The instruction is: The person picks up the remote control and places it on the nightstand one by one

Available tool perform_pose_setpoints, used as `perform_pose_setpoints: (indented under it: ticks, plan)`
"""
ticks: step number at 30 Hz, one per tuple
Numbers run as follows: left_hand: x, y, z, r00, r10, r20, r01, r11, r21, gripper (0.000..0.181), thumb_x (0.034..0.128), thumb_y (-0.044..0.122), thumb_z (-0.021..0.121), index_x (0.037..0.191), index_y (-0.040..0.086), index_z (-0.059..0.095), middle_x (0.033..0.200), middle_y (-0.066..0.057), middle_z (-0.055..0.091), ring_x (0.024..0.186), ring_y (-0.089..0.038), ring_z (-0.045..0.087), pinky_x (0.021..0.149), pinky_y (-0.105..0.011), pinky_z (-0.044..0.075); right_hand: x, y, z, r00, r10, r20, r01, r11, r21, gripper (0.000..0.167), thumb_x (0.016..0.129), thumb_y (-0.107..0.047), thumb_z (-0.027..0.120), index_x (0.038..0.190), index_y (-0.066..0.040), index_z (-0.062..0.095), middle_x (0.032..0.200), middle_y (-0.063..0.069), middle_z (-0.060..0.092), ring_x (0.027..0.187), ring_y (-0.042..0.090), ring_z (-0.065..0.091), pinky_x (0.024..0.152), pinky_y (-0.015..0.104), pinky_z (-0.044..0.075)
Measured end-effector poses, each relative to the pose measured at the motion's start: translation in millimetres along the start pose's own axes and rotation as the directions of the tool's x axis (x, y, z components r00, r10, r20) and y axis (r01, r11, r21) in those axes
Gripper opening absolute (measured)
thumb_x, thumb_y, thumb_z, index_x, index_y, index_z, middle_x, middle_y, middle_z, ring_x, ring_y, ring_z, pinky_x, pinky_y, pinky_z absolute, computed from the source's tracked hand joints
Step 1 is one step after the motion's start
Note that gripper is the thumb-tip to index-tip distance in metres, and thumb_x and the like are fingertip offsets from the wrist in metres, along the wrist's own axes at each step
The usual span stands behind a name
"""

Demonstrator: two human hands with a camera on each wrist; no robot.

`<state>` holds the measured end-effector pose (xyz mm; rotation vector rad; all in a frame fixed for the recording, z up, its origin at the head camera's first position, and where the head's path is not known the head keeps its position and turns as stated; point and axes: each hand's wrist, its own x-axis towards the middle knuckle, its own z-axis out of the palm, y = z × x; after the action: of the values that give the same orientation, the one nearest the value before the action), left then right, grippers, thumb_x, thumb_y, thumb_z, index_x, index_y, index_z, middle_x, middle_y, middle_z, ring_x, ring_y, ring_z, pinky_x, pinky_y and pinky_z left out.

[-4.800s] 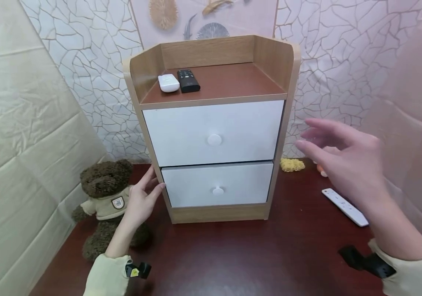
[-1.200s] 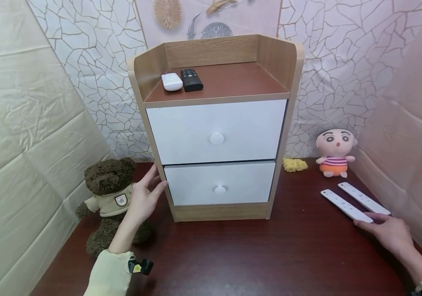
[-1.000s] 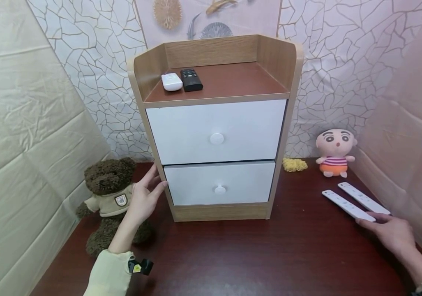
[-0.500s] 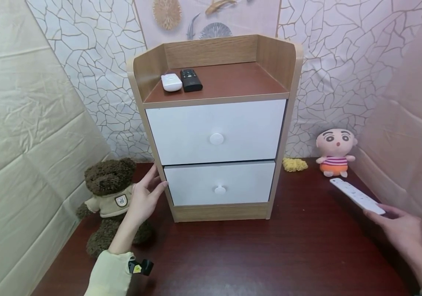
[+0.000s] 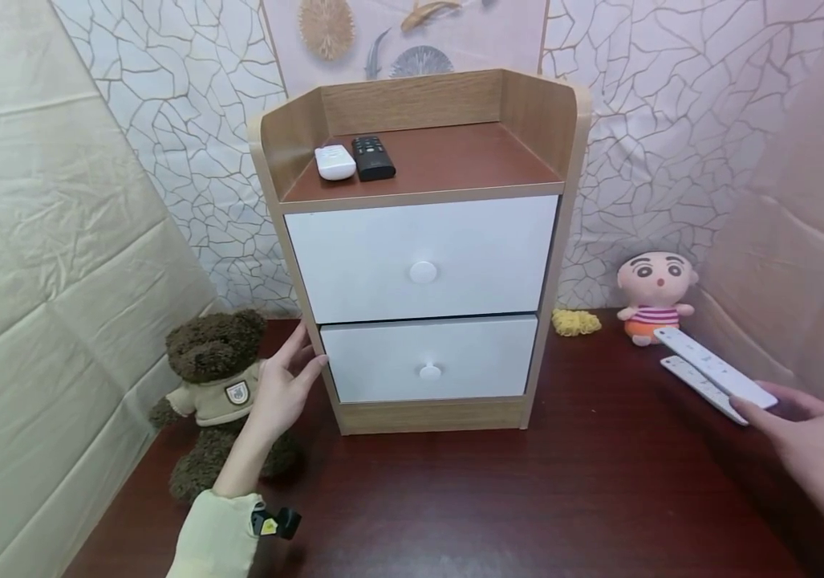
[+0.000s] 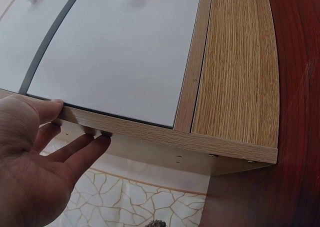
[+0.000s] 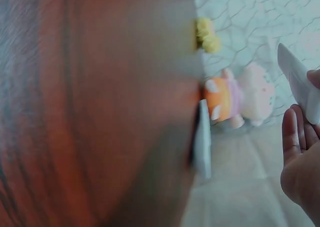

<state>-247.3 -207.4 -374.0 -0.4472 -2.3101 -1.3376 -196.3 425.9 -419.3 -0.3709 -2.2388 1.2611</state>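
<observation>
My right hand (image 5: 816,441) pinches one end of a white remote control (image 5: 716,365), raised off the table; it also shows at the right edge of the right wrist view. Below it a second white remote control (image 5: 700,387) lies on the table, partly covered by the first in the head view. At the cabinet's (image 5: 429,415) left side, my left hand (image 5: 283,389) holds the edge of the side panel. Its thumb is on the front edge and its fingertips are against the outer side, as the left wrist view shows. Both white drawers (image 5: 422,241) are closed.
On the cabinet's top lie a white remote (image 5: 335,163) and a black remote (image 5: 372,158). A brown teddy bear (image 5: 213,377) sits left of the cabinet. Right of it are a yellow fluffy thing (image 5: 575,322) and a plush doll (image 5: 653,293). Cloth hangs on both sides.
My right hand came down from mid-air to the left-hand white remote on the table, then lifted it and moved right, over the other one. My left hand stays on the cabinet.
</observation>
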Motion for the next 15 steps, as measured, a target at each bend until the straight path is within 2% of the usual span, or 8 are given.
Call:
perform_pose_setpoints:
  ticks: [3, 9, 15]
  plan:
    - [-0.4, 0.0, -0.2, 1.0, 0.003, -0.006, -0.003, 1.0, 0.005, 0.067, 0.101, 0.007, 0.067, 0.159, 0.003, 0.034, 0.153, -0.019, 0.046, 0.126, -0.036, 0.061, 0.093, -0.051, 0.053, -1.8, -13.2, -4.3, 1.0, -0.027, 0.002, 0.027, 0.998, 0.055, 0.044, 0.083, -0.017, 0.087, 0.085, -0.057, 0.067, 0.065, -0.034, 0.062, 0.059, -0.012, 0.052, 0.048, 0.014, 0.038]
    - [0.5, 0.3, -0.4, 1.0, 0.003, 0.005, -0.004, 1.0, 0.007, 0.065, 0.1026, 0.008, 0.065, 0.159, 0.002, 0.034, 0.154, -0.02, 0.045, 0.127, -0.037, 0.059, 0.094, -0.049, 0.053, -8.6, -38.0, -11.2, 0.999, -0.051, 0.004, 0.05, 0.993, 0.102, 0.044, 0.083, -0.013, 0.087, 0.094, -0.052, 0.071, 0.076, -0.037, 0.063, 0.065, -0.013, 0.053, 0.052, 0.011, 0.039]
    - [0.0, -1.3, 0.7, 1.0, -0.003, 0.009, 0.003, 1.0, -0.001, 0.067, 0.1019, 0.008, 0.066, 0.16, 0.003, 0.033, 0.153, -0.02, 0.046, 0.126, -0.037, 0.06, 0.092, -0.051, 0.054, -14.0, -57.7, -17.0, 0.997, -0.081, -0.013, 0.082, 0.981, 0.174, 0.045, 0.083, -0.005, 0.083, 0.099, -0.046, 0.073, 0.079, -0.031, 0.066, 0.069, -0.009, 0.056, 0.054, 0.01, 0.041]
